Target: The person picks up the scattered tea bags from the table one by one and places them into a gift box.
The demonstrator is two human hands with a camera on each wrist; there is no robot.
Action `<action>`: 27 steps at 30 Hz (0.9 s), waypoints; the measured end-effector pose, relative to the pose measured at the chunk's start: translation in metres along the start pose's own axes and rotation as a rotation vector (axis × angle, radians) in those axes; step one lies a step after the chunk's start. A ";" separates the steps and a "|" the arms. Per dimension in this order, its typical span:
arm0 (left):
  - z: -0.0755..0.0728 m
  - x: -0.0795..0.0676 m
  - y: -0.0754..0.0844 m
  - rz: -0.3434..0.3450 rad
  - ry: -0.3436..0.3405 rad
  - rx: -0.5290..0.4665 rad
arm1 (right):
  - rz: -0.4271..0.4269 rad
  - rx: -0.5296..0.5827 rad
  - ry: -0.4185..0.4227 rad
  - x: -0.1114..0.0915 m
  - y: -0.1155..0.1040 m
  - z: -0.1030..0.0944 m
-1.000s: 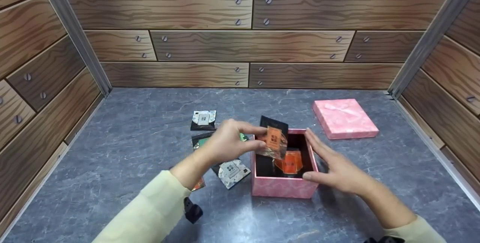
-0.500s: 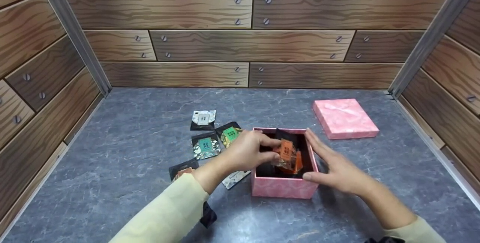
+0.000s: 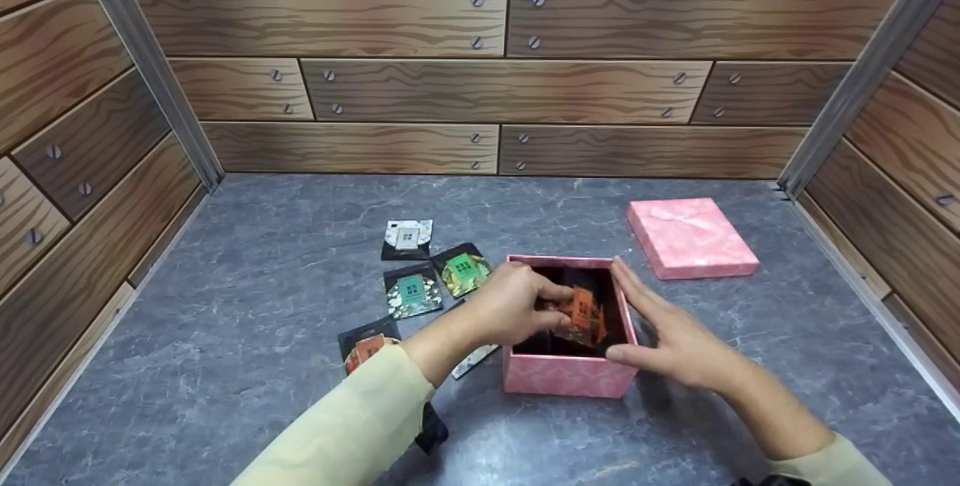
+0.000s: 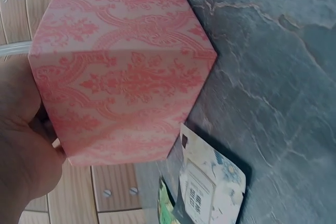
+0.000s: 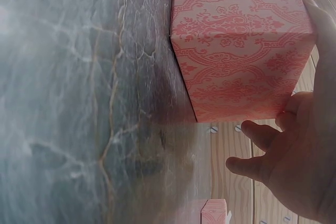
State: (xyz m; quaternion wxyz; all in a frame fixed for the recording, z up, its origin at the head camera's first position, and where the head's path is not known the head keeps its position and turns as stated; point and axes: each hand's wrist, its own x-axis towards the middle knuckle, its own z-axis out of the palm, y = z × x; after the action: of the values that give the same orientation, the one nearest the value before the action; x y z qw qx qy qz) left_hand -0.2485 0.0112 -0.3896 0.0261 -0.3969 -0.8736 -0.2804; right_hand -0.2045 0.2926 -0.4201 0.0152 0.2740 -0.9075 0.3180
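Observation:
A pink patterned box [image 3: 570, 377] stands lidless on the table. My left hand [image 3: 517, 306] reaches in over its left wall and pinches a flat black sachet [image 3: 582, 307] with an orange label between thumb and fingers. Other dark and orange packaging shows around that sachet, mostly in shadow. My right hand [image 3: 679, 340] rests against the right side of the box, its thumb at the near rim and a long finger lying along the right rim. In the right wrist view, the other fingers [image 5: 257, 135] of that hand spread out loosely near the box.
The pink lid [image 3: 694, 238] lies at the back right. Left of the box lie several flat sachets: a white one [image 3: 407, 237], a teal one [image 3: 412, 291], a green one [image 3: 463, 268] and an orange-red one [image 3: 367, 347]. Another white sachet [image 4: 210, 187] lies beside the box, partly covered by my left arm.
My left hand has carried the orange-labelled sachet from above the box's left rim down and rightward into it. The right hand and the box have stayed put.

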 end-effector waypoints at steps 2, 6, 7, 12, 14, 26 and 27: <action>0.001 0.001 0.001 0.010 -0.008 0.037 | 0.000 -0.002 0.001 0.000 0.000 0.000; 0.003 0.003 0.003 -0.003 -0.048 0.100 | -0.003 -0.004 -0.002 0.001 0.000 0.001; 0.004 0.003 0.004 -0.007 -0.058 0.112 | -0.004 -0.004 -0.002 0.001 0.001 0.002; 0.004 0.005 0.006 -0.025 -0.097 0.138 | -0.009 -0.006 0.003 0.001 0.001 0.002; 0.004 0.006 0.007 -0.030 -0.116 0.165 | -0.012 -0.005 0.005 0.000 0.002 0.002; 0.008 0.013 0.011 -0.040 -0.212 0.383 | -0.015 -0.012 0.016 0.000 0.001 0.002; 0.008 0.013 0.012 -0.041 -0.219 0.392 | -0.013 -0.012 0.016 0.000 0.001 0.002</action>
State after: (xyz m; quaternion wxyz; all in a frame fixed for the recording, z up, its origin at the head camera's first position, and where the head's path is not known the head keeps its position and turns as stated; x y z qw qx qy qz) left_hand -0.2474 0.0301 -0.3877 0.0020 -0.3947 -0.9168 -0.0610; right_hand -0.2046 0.2925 -0.4220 0.0264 0.2774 -0.9074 0.3145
